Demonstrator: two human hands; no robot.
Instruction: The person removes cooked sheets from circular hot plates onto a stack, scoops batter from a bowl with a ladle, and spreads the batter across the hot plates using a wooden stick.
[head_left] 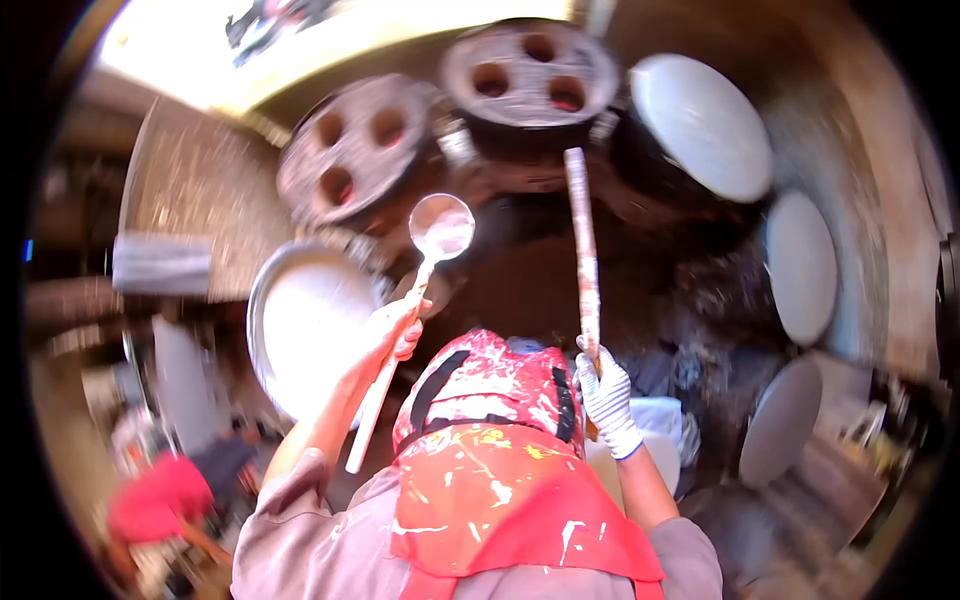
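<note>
My bare left hand (pixel 398 330) is wrapped round the handle of a long ladle (pixel 441 228), whose round bowl points up and away from me. Its handle runs down past my wrist. In my right hand (pixel 606 398), which wears a white striped glove, is the lower end of a long pale stick (pixel 583 245) that stands nearly upright. Close beside my left hand lies a large round white disc (pixel 310 325) with a raised rim. Ahead are two round stoves or lids, the left one (pixel 352 150) and the middle one (pixel 530 75), each with three holes glowing faintly red.
White round discs stand at the right: one upper (pixel 702 127), one beside the wall (pixel 801 268), one lower (pixel 782 422). A brown board (pixel 200 195) is at the left. Another person in red (pixel 160 500) bends at the lower left. A red apron (pixel 500 490) covers my front.
</note>
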